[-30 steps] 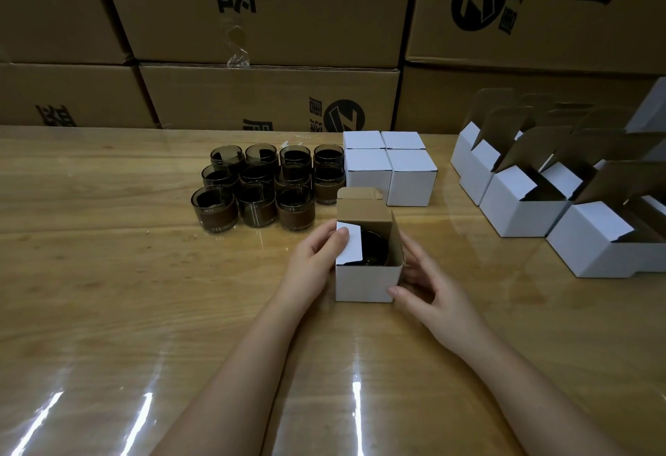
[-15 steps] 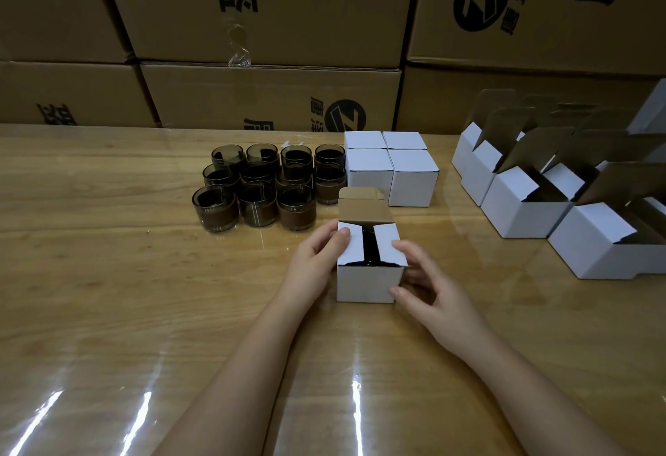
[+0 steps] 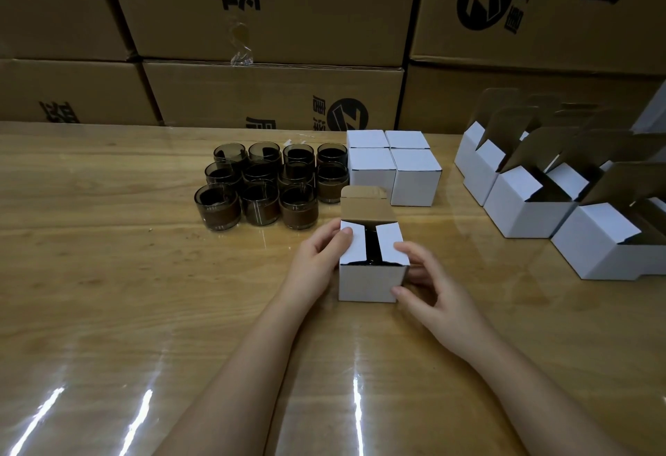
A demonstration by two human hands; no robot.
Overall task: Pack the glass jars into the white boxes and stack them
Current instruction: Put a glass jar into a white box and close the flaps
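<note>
Jars (image 3: 272, 185) sit left of closed boxes (image 3: 393, 163); open boxes (image 3: 562, 188) far right.

Packing station in a warehouse or stockroom. A wall of stacked brown shipping cartons (image 3: 274, 5), printed with black logos and characters, runs behind a wooden table (image 3: 108, 275) with a glossy clear cover. Batch goods on it: identical dark glass jars (image 3: 259, 185) in rows, open white boxes (image 3: 522, 210) lined up at right, closed white boxes (image 3: 393, 163) set in a block.

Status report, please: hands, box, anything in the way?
Left hand and right hand hold box. Side flaps folded down, lid open, jar inside. Nothing in the way.
</note>
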